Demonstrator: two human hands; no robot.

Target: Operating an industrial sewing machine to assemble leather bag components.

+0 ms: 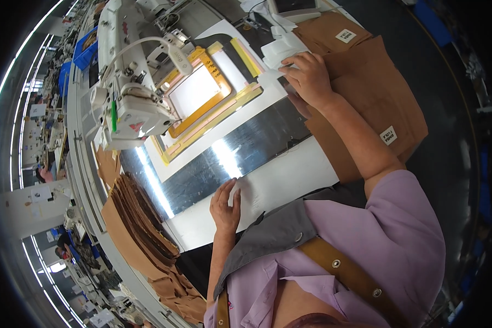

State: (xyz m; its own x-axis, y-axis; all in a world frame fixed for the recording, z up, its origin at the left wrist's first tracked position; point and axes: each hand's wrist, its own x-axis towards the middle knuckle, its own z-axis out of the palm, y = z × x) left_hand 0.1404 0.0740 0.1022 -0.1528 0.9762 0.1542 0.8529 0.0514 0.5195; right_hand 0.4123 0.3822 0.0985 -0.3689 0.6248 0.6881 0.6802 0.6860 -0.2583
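Note:
My left hand (226, 205) rests low over the white front edge of the worktable, fingers stretched and holding nothing. Raised at the right, my right hand (308, 79) has its fingers apart and slightly bent, beside a crumpled white bundle (284, 50); whether they touch I cannot tell. Under that arm lie brown fabric pieces (361, 76) with white printed labels (388, 135). A white sewing machine head (139, 112) stands at the left of an orange frame (218, 82), which sits over a white sheet inside a yellow-edged outer frame (202, 128).
A shiny metal plate (197, 180) spans the table before the frame. At the left stands a thick stack of brown fabric pieces (142, 224). More labelled brown fabric (325, 33) lies at the back right, near a grey device with a screen (295, 6). A blue bin (85, 49) stands far left.

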